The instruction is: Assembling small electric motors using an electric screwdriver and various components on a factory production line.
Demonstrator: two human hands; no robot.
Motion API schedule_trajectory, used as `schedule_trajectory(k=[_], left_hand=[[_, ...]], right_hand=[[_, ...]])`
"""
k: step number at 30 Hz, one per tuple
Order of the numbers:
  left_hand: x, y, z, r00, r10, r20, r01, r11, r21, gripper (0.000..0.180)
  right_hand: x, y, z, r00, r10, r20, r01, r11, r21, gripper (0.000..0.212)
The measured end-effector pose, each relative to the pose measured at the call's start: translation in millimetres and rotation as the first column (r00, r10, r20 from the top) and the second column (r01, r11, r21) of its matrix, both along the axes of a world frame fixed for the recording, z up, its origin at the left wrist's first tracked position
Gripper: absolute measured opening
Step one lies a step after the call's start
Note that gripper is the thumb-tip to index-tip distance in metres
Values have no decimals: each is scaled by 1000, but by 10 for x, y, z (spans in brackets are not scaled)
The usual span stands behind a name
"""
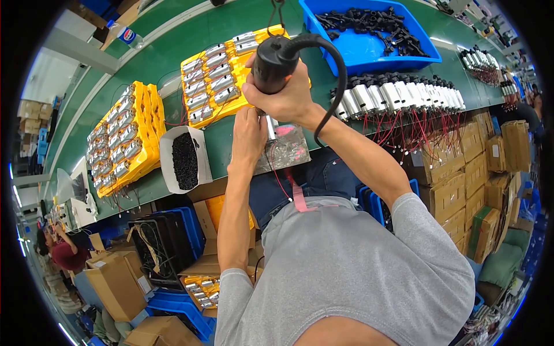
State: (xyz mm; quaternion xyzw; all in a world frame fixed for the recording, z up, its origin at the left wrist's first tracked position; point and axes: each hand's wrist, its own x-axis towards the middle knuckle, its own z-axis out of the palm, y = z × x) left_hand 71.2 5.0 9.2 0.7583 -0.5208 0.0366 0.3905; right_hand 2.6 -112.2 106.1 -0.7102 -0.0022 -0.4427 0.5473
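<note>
My right hand [288, 99] is wrapped round a black electric screwdriver [272, 64], which hangs from a hook above; its thick cable loops over my wrist. Below it, my left hand [249, 137] is closed on a silver cylindrical motor [272, 129] at the bench's near edge. Red wires trail down from the motor toward my lap. The screwdriver's tip is hidden behind my hands. Beside the motor lies a clear plastic bag [293, 149]. Just beyond my hands is a yellow tray [217, 115] holding rows of silver motors with wires.
A second yellow tray [151, 118] of motors stands at the left. Near it is a white box [202, 164] of small black parts. At the far right, a blue bin [375, 67] holds black fittings; motors [398, 96] with red wires line up before it. Cardboard boxes [444, 193] stand below.
</note>
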Motion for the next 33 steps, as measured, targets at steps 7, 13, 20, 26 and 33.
schedule_trajectory(k=[7,13,20,26,33], left_hand=[[100,-26,-11,997,-41,60,40,999,21,17],[20,-16,133,986,-42,-162,58,994,97,22],[17,-20,106,975,-16,-223,45,991,128,27],[-5,-25,86,970,-15,-244,39,995,93,28],[-6,-21,113,953,-1,-303,39,992,119,29]], right_hand=[[174,36,25,997,-81,8,81,996,-31,25],[236,43,-37,995,-101,2,101,995,-22,22],[211,22,-20,992,-124,32,126,990,-64,21],[251,13,-117,994,-106,-2,105,992,-72,21],[306,39,-122,997,-58,-46,56,998,-32,23]])
